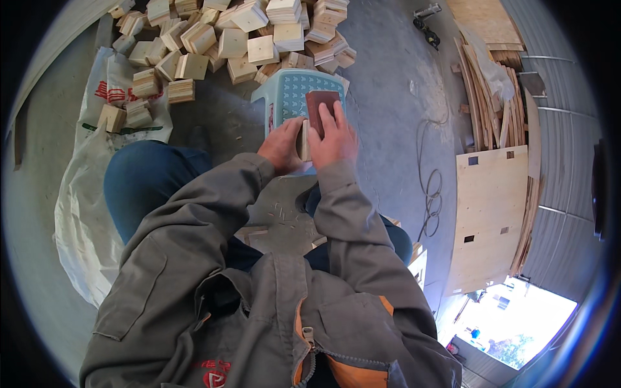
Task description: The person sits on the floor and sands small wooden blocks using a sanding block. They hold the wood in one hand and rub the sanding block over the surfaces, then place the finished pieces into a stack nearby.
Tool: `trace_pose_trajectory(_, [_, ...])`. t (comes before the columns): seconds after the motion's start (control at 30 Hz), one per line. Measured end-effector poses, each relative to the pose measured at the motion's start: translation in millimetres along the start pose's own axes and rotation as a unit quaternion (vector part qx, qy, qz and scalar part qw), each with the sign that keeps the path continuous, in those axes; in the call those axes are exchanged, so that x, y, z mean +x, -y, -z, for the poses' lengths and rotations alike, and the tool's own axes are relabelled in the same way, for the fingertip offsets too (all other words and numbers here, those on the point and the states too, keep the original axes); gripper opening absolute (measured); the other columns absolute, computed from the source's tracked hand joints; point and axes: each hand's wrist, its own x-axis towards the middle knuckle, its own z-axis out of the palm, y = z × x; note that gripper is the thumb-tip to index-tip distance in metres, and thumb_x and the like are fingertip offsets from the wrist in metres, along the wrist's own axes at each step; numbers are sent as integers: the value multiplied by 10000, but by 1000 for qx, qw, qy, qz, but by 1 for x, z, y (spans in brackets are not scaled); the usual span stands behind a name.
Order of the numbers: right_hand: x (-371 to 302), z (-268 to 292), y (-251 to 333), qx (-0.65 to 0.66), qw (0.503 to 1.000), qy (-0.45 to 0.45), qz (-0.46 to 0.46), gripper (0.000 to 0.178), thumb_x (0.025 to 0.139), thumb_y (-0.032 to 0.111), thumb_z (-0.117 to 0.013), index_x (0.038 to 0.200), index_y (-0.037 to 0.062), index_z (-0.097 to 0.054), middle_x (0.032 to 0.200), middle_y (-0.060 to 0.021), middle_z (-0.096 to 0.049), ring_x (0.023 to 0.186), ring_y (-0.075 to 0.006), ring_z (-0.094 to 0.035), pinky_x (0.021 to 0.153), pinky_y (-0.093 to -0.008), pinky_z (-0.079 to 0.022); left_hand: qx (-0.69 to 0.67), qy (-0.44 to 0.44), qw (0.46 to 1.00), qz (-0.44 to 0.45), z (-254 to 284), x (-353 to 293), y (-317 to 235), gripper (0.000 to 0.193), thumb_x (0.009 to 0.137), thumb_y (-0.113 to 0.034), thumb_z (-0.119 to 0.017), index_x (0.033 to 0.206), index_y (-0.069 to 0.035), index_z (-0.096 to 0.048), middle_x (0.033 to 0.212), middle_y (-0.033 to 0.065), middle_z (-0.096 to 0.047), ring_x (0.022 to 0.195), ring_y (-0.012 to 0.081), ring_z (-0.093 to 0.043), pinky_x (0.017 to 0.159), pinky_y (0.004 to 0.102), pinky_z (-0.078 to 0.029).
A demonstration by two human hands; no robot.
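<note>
My left hand [282, 146] is closed round a small light-coloured wood block [302, 147] with layered edges, held on end above a light blue plastic stool [283, 87]. A flat reddish-brown sanding block [316, 102] is in my right hand [337, 140], whose fingers lie over its face. It sits against the wood block's right side, and the two hands almost meet. My fingers partly hide both pieces, so their full contact does not show.
A big heap of cut wood blocks [262, 50] lies beyond the stool. A white plastic sack [81, 213] spreads at the left, with several blocks on it. To the right are a cable [431, 187], leaning boards [490, 213] and, farther off, a power tool [427, 32].
</note>
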Motion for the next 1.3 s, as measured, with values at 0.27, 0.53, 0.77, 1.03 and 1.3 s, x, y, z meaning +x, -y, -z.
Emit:
trace_pose_trajectory(0.27, [-37,-3,-7,-6,999,-19,41,648,878,263,-773,1505,181,-632,1643,-150,-490,1317,-408,-553,1143,-531,-438,10,-9,1000,-6,-4,-4,11,1021,668,-279,-975,1508,-46,-444,1411,254,-583,1314,449,-587,1111,478,-504])
trace_pose_trajectory(0.53, [-139,25,1,13,996,-12,84,684,832,215,-817,1493,172,-644,1656,-163,-457,1292,-397,-538,1098,-542,-452,11,-33,999,-14,-6,-7,12,874,747,-291,-946,1452,-25,-502,1350,245,-619,1282,432,-604,1093,467,-507])
trace_pose_trajectory(0.77, [-102,29,20,-82,994,-7,66,578,865,212,-780,1436,217,-696,1645,-94,-485,1289,-378,-535,1086,-549,-447,16,-37,998,-41,-12,-6,18,838,751,-206,-911,1455,-27,-494,1348,244,-622,1266,435,-614,1072,460,-520])
trace_pose_trajectory(1.03, [-17,21,46,-150,987,13,50,528,880,254,-768,1406,243,-720,1641,-16,-513,1260,-373,-553,1107,-519,-428,87,-63,994,-2,-22,-10,30,816,797,-292,-817,1507,-84,-472,1404,189,-603,1357,386,-570,1190,546,-392])
trace_pose_trajectory(1.3, [-79,49,29,-169,985,5,45,569,859,203,-770,1424,218,-701,1641,-36,-504,1267,-380,-537,1078,-553,-443,90,3,996,-6,-15,-3,-9,843,755,-215,-844,1507,-73,-490,1418,191,-577,1370,400,-534,1188,530,-370])
